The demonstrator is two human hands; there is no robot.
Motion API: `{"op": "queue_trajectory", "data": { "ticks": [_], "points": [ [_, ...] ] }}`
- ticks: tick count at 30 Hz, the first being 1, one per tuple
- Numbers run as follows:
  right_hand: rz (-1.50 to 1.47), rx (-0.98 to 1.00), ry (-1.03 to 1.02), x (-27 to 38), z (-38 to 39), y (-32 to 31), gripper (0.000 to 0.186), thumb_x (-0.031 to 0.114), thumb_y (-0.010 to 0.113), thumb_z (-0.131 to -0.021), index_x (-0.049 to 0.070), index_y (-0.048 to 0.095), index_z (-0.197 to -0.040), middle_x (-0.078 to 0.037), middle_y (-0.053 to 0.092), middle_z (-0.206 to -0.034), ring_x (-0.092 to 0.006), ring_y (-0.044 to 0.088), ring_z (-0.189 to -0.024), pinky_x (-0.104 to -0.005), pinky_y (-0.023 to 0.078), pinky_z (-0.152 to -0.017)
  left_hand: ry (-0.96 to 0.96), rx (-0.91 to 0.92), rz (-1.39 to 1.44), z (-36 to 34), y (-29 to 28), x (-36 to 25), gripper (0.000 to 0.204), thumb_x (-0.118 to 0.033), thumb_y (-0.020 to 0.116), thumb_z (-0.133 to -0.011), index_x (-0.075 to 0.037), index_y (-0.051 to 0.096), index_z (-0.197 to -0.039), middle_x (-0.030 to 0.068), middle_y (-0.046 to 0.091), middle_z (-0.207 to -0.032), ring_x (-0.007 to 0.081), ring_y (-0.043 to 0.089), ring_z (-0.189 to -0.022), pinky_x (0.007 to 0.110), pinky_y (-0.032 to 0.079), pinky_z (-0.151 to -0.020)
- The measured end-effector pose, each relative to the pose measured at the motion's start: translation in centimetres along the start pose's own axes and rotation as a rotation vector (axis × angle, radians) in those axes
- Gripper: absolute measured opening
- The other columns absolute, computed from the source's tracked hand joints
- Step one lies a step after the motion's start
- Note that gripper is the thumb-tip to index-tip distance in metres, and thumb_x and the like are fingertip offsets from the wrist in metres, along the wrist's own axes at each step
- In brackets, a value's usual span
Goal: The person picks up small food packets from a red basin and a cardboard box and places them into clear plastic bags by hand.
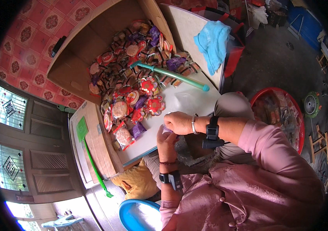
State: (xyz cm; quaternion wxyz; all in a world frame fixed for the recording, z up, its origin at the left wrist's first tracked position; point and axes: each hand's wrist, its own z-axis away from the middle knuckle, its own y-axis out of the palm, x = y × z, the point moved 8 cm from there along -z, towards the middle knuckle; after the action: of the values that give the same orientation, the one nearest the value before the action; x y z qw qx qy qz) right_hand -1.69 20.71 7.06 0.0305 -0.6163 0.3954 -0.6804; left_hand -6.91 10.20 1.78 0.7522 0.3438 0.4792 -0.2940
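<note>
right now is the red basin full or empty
Not empty: clear plastic packets lie inside the red basin; how deep they go, I cannot tell.

White table (151, 133), bearing one open brown cardboard box (82, 61), wrapped snacks (123, 82) heaped within and before it, red flower-patterned packs (155, 104) and crumpled clear plastic (185, 101) in front of the box.

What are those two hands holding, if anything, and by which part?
The left hand and right hand come together with a bit of purple showing between them, seemingly held; what it is and which part is gripped cannot be told.
</note>
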Motion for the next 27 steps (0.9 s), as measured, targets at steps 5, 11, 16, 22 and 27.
{"op": "queue_trajectory", "data": {
  "ticks": [5, 11, 16, 22, 27],
  "points": [
    [0.131, 0.05, 0.113, 0.0, 0.4, -0.8, 0.02, 0.017, 0.056, -0.081, -0.002, 0.063, -0.084, -0.024, 0.065, -0.081, -0.0396, 0.064, -0.084, -0.0473, 0.05, -0.074, -0.113, 0.067, 0.175, -0.1, 0.0, 0.0, 0.037, 0.001, 0.058, -0.082, 0.001, 0.049, -0.118, 0.0086, 0.063, -0.094, 0.0178, 0.063, -0.078, 0.028, 0.053, -0.068],
    [0.327, 0.168, 0.096, 0.0, 1.5, -0.5, 0.025, 0.016, 0.059, -0.078, -0.005, 0.065, -0.089, -0.026, 0.065, -0.085, -0.0402, 0.064, -0.087, -0.0455, 0.051, -0.077, -0.049, 0.03, 0.22, 0.1, 0.2, 0.2, 0.031, 0.0, 0.057, -0.083, 0.004, 0.049, -0.112, 0.0102, 0.062, -0.096, 0.0204, 0.063, -0.081, 0.031, 0.055, -0.07],
    [0.284, 0.08, 0.165, -0.8, 1.2, -0.9, 0.022, 0.011, 0.059, -0.076, -0.006, 0.066, -0.088, -0.026, 0.066, -0.088, -0.0401, 0.064, -0.089, -0.0448, 0.051, -0.079, -0.06, -0.016, 0.226, 0.2, 0.0, 0.9, 0.035, -0.001, 0.058, -0.083, 0.001, 0.045, -0.116, 0.0109, 0.059, -0.102, 0.0214, 0.062, -0.085, 0.032, 0.056, -0.068],
    [0.327, 0.135, 0.278, -1.3, 1.9, -1.2, 0.019, 0.005, 0.058, -0.075, -0.005, 0.067, -0.088, -0.026, 0.066, -0.09, -0.0398, 0.065, -0.089, -0.0435, 0.052, -0.079, -0.061, -0.052, 0.2, 0.1, -0.3, 1.6, 0.037, -0.001, 0.059, -0.083, -0.001, 0.044, -0.117, 0.0093, 0.056, -0.102, 0.0212, 0.06, -0.088, 0.032, 0.056, -0.067],
    [0.372, 0.142, 0.267, -1.1, 1.8, -1.0, 0.019, 0.006, 0.059, -0.074, -0.005, 0.067, -0.087, -0.026, 0.066, -0.09, -0.0393, 0.065, -0.09, -0.0439, 0.052, -0.078, -0.053, -0.05, 0.168, -0.1, -0.4, 1.9, 0.035, -0.002, 0.059, -0.083, -0.001, 0.045, -0.116, 0.0081, 0.055, -0.1, 0.0197, 0.059, -0.087, 0.031, 0.055, -0.067]
  ]
}}
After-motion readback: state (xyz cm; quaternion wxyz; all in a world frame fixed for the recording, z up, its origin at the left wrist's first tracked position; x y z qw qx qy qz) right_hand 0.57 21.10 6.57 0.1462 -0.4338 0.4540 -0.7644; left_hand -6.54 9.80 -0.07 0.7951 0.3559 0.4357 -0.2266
